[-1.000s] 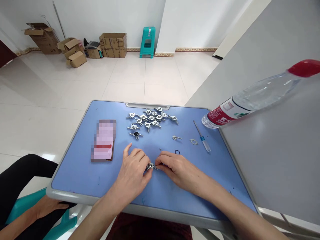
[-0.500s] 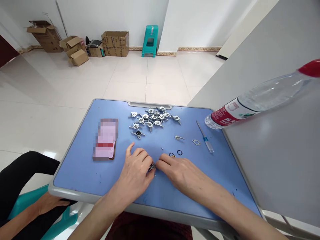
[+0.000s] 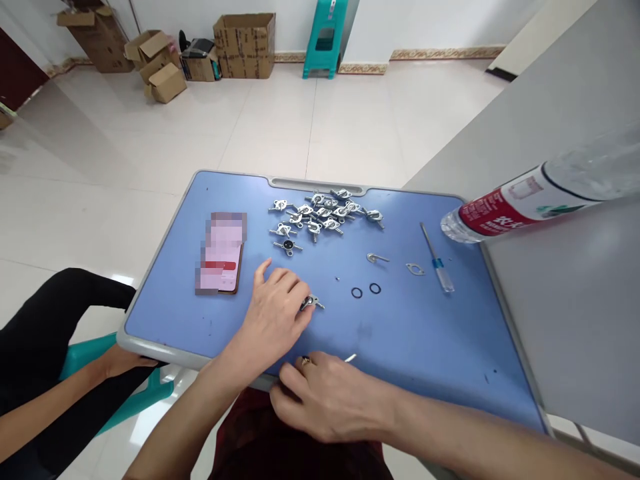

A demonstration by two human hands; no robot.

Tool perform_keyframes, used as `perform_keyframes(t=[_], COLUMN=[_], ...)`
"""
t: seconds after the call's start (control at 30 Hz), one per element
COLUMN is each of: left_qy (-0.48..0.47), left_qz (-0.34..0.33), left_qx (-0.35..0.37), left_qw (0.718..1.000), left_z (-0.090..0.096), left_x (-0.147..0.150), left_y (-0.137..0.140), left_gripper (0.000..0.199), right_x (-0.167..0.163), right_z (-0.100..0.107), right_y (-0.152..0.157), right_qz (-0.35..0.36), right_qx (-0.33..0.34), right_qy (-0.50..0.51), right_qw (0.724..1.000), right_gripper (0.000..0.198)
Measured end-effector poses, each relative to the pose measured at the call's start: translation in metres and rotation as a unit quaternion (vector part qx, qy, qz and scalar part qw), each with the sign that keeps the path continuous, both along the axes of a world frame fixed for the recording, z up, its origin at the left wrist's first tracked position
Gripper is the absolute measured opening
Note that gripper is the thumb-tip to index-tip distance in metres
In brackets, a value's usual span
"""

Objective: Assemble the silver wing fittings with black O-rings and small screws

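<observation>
My left hand (image 3: 278,308) rests on the table with its fingers closed round a small metal fuel valve (image 3: 314,302), whose stem sticks out to the right. My right hand (image 3: 325,393) is at the table's front edge, apart from the valve. Its fingers are curled, and a gold ring-like piece shows at them. A thin white piece (image 3: 351,358) shows beyond the knuckles; whether the hand holds it I cannot tell. Ahead lie two black O-rings (image 3: 375,289), a tiny screw (image 3: 337,279), a metal lever (image 3: 377,258) and a flat oval plate (image 3: 415,269).
Several metal valves (image 3: 325,213) lie in a cluster at the back. A screwdriver (image 3: 438,259) and a water bottle (image 3: 520,203) are on the right, a phone (image 3: 225,253) on the left. Another person's hand (image 3: 127,361) is beside the table's left edge.
My right hand has left the valve and drawn back to the front edge. My left hand still holds the valve. The view has tilted downward.
</observation>
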State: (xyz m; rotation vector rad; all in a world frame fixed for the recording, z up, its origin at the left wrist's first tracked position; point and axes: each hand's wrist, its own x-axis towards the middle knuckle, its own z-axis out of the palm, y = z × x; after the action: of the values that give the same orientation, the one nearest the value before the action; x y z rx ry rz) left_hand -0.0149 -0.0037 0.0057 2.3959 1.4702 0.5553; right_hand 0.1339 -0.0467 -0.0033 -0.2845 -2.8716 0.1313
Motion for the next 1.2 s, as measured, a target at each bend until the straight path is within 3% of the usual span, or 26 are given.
perform_keyframes(t=[0.13, 0.27, 0.4, 0.63, 0.8, 0.97, 1.2], left_qy=[-0.004, -0.01, -0.014, -0.027, -0.038, -0.054, -0.075], left_qz=[0.012, 0.009, 0.007, 0.003, -0.012, -0.045, -0.06], left_qx=[-0.004, -0.001, 0.0, 0.006, 0.016, 0.031, 0.016], left_qw=[1.0, 1.0, 1.0, 1.0, 0.999, 0.997, 0.995], left_z=[0.001, 0.0, -0.002, -0.001, -0.002, -0.005, -0.007], left_x=[0.0, -0.001, -0.001, 0.001, 0.003, 0.009, 0.016], left_y=[0.001, 0.001, 0.001, 0.002, 0.002, 0.003, 0.003], left_gripper=[0.006, 0.007, 0.007, 0.008, 0.007, 0.006, 0.01], right_x=[-0.005, 0.015, 0.039, 0.073, 0.093, 0.103, 0.091], right_z=[-0.014, -0.013, -0.003, 0.029, 0.034, 0.037, 0.032], right_y=[-0.002, 0.011, 0.034, 0.069, 0.079, 0.084, 0.065], right_qz=[-0.052, -0.097, -0.153, -0.27, -0.32, -0.356, -0.367], right_qx=[-0.031, -0.026, -0.041, -0.173, -0.173, -0.151, -0.194], right_qy=[-0.059, -0.09, -0.108, -0.101, -0.082, -0.081, -0.081], right_qw=[0.996, 0.991, 0.981, 0.942, 0.928, 0.918, 0.906], right_gripper=[0.021, 0.023, 0.023, 0.018, 0.016, 0.018, 0.01])
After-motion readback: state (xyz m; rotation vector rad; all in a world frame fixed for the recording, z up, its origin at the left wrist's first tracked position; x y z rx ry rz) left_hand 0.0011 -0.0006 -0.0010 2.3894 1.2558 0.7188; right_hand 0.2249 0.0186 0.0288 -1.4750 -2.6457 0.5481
